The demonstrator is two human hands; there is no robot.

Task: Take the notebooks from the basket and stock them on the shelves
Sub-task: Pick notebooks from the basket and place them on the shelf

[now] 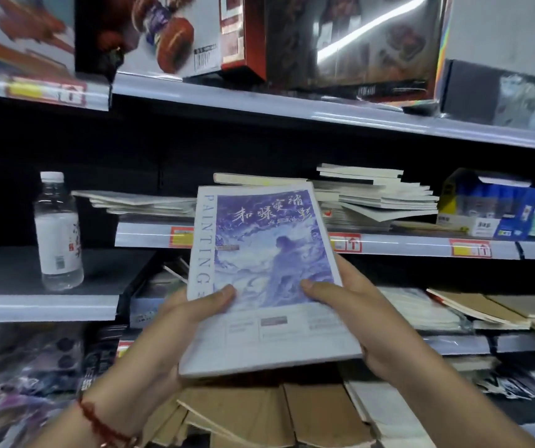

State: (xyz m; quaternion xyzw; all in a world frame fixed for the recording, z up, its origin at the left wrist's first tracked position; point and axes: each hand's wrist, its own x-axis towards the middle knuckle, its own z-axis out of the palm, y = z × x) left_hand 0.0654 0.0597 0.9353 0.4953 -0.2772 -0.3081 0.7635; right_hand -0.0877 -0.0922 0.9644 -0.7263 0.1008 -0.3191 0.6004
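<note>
A stack of notebooks (pixel 266 253) with a blue-purple painted cover marked "PAINTING" is held up in front of the shelves. My left hand (pixel 175 321) grips its lower left edge, thumb on the cover. My right hand (pixel 356 312) grips the lower right edge, thumb on the cover too. Behind the stack, the middle shelf (pixel 421 248) carries piles of white notebooks (pixel 379 197). The basket is out of view.
A water bottle (pixel 57 231) stands on the grey left shelf (pixel 33 305). Blue and yellow boxes (pixel 489 205) sit at the right of the middle shelf. Brown and white notebooks (pixel 485 310) fill the lower shelves. Toy boxes (pixel 169 33) line the top shelf.
</note>
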